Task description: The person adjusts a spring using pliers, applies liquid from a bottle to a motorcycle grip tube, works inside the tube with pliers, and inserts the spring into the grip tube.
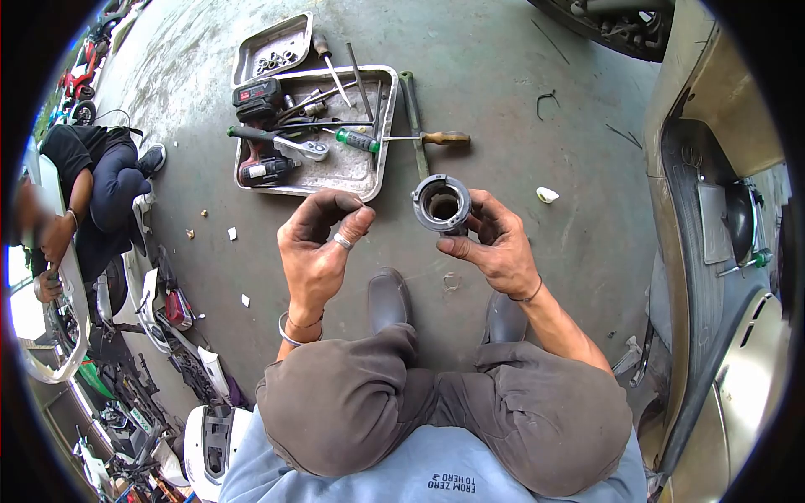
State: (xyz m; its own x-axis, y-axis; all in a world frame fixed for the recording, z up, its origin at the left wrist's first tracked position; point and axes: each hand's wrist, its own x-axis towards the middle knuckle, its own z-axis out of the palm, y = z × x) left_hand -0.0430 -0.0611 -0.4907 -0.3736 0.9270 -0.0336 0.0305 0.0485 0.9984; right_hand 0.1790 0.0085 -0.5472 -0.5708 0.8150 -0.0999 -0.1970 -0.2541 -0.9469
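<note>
My right hand grips a dark grey cylindrical metal part with a notched ring-shaped rim, its round hollow facing up toward me. The thumb is on the near side and the fingers are behind it. To the left of the part, my left hand is raised and closed in a pinch, thumb tip against the index finger. Whatever lies between those fingertips, if anything, is too small to make out. A gap separates this hand from the part. Both hands are above the floor, over my boots, and their fingers are smudged dark.
Ahead, a metal tray holds a cordless impact wrench, a ratchet and screwdrivers. A smaller tray carries sockets. At right stands a vehicle body panel. Another person crouches at left near motorbike parts.
</note>
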